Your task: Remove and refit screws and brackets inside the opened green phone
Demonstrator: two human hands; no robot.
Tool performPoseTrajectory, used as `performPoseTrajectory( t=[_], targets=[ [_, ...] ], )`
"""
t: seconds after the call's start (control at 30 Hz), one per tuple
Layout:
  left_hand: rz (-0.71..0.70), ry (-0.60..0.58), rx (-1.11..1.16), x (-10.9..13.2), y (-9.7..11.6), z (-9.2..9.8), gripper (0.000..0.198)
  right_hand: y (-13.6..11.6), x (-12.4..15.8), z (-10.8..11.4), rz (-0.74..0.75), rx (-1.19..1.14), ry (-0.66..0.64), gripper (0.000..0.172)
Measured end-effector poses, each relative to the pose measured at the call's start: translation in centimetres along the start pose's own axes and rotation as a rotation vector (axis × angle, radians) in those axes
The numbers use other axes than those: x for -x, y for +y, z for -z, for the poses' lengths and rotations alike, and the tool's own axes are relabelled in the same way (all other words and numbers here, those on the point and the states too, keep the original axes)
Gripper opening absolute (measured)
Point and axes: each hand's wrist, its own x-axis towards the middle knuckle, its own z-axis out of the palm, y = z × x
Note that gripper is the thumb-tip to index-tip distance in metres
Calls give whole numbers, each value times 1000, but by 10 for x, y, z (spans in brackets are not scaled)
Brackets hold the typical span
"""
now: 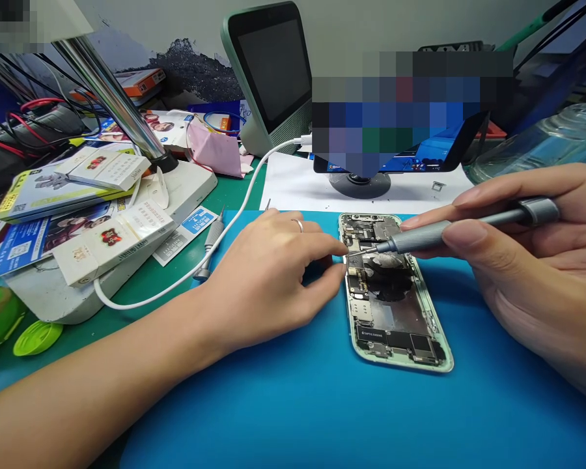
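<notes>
An opened smartphone point(390, 312) with a pale green frame lies on the blue mat, its circuit board and inner parts bare. My right hand point(527, 260) holds a grey metal screwdriver point(420, 238) between thumb and fingers. Its thin tip reaches the upper left of the board, close to my left fingertips. From the left, my left hand point(268, 273) rests on the mat, thumb and index finger drawn together against the phone's left edge. Whether a small part sits between those fingertips I cannot make out.
A second screwdriver point(212, 241) lies left of my wrist, beside a white cable point(244, 208). Boxes point(112, 241) are piled on a white lamp base point(58, 306). Behind stand a green-framed display point(273, 71), a partly blurred screen point(439, 153) and a glass jar point(551, 140).
</notes>
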Motion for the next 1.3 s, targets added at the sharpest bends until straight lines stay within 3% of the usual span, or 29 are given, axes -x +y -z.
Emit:
performPoseTrajectory(
  t=[1.3],
  targets=[
    [6,-18,-42,0,1,1,13,6,-2,4,16,14,-27,30]
  ],
)
